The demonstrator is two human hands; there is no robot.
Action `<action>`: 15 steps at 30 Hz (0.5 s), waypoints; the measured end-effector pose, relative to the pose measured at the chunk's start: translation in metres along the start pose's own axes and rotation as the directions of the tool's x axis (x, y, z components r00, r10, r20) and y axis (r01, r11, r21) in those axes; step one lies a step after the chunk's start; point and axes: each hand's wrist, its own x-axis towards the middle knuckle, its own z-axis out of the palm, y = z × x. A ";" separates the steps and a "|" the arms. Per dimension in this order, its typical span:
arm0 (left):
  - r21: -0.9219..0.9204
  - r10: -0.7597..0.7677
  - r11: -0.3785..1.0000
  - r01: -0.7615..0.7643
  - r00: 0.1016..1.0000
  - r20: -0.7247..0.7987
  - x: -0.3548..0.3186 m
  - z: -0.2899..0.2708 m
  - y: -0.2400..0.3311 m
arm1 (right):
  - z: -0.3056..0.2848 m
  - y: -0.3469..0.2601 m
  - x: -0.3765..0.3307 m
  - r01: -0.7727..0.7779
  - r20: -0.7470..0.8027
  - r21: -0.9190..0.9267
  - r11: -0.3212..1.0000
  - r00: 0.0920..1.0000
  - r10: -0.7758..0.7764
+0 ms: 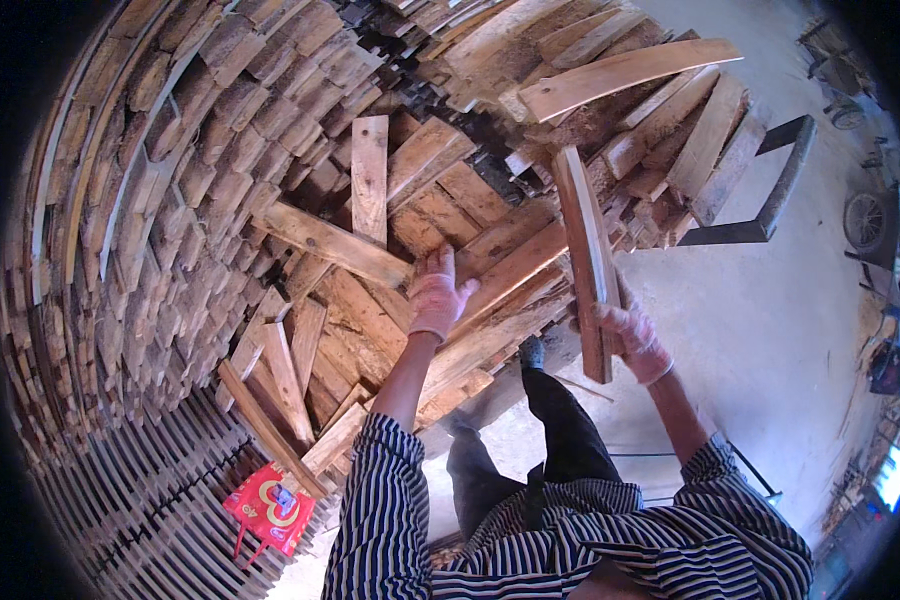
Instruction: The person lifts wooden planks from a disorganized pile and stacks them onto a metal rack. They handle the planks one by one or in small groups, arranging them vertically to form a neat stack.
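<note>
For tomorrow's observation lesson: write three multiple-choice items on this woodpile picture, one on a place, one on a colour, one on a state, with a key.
1. Where does the red bag lie?
A. lower left, on the slatted wood
B. on the concrete floor at right
C. on top of the plank heap

2. What colour are the stripes on the person's shirt?
A. green and yellow
B. dark and white
C. red and grey

3. What is the right hand doing?
A. hanging empty
B. lying flat on the floor
C. holding a plank in its grip

Key: 1 A, the bag sits by the lower left slats; 2 B, the sleeves show dark and white stripes; 3 C, the gloved fingers wrap the plank, while the left hand rests on the heap.
</note>
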 end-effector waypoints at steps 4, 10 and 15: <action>-0.080 -0.186 0.972 0.221 0.932 0.310 0.019 -0.014 -0.002 | 0.001 0.035 -0.022 -0.009 -0.066 0.117 0.993 0.998 0.017; -0.124 -0.109 0.980 0.156 0.941 0.320 0.028 -0.037 0.010 | 0.003 0.070 -0.044 0.004 -0.109 0.236 0.972 0.994 0.022; -0.103 0.119 0.989 -0.110 0.989 0.087 -0.021 -0.027 0.043 | 0.003 0.087 -0.054 0.025 -0.168 0.299 0.954 0.985 0.026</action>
